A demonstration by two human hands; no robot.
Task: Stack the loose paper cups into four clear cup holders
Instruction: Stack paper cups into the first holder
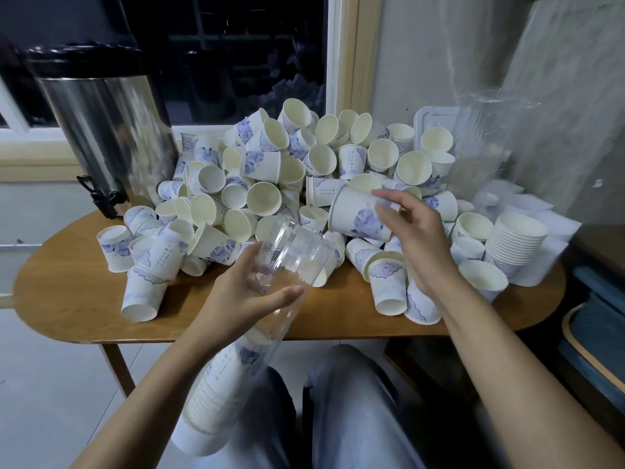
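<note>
A big heap of loose white paper cups (267,170) with blue flower prints covers the wooden table (84,299). My left hand (250,292) grips a clear cup holder (287,258) tilted toward me, its lower part over my lap filled with nested cups (220,384). My right hand (409,238) holds one paper cup (355,214) on its side just right of and above the holder's open mouth. A second clear holder (480,140) stands upright at the back right.
A steel hot-water urn (105,130) with a black tap stands at the table's back left. A neat stack of cups (517,242) sits at the right, on white paper. A dark window is behind. Furniture crowds the right side.
</note>
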